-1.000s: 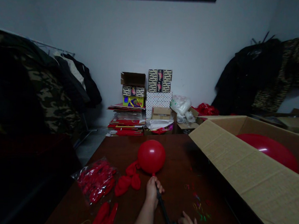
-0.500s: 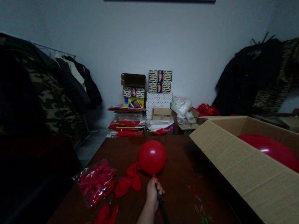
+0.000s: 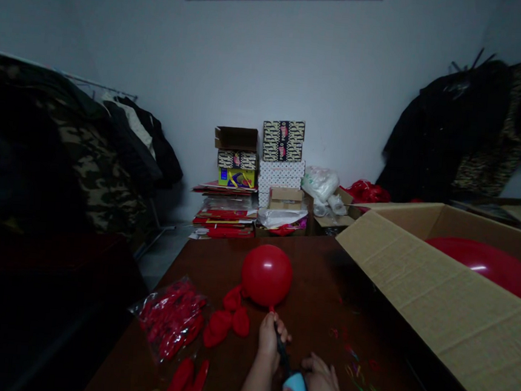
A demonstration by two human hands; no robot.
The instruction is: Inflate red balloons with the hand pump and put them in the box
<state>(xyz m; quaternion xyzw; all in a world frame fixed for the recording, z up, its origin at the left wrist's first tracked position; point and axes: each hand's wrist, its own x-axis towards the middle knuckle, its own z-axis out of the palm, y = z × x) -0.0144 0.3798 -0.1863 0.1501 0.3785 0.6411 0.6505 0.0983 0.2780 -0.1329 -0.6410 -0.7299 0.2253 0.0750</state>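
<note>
A round, inflated red balloon (image 3: 267, 275) stands just past my left hand (image 3: 270, 337), which is closed around its neck and the black nozzle end of a hand pump. Toward me, the pump's light blue part (image 3: 295, 386) shows in the grip of my right hand (image 3: 319, 390), thumb on one side and fingers on the other. The rest of the pump is hidden by that hand and the frame's bottom edge. Left of the balloon lie several limp red balloons (image 3: 217, 328), and a clear bag of red balloons (image 3: 171, 318) rests beside them.
An open cardboard box (image 3: 436, 320) with a large red balloon (image 3: 487, 264) inside stands at the right. Small coloured bands (image 3: 358, 374) are scattered on the brown table (image 3: 313, 267). More flat red balloons (image 3: 183, 386) lie near the front. Stacked boxes (image 3: 280, 176) stand by the wall.
My right hand has come in from the bottom edge and taken hold of the pump, whose blue part now shows. My left hand keeps its grip. The view has shifted slightly.
</note>
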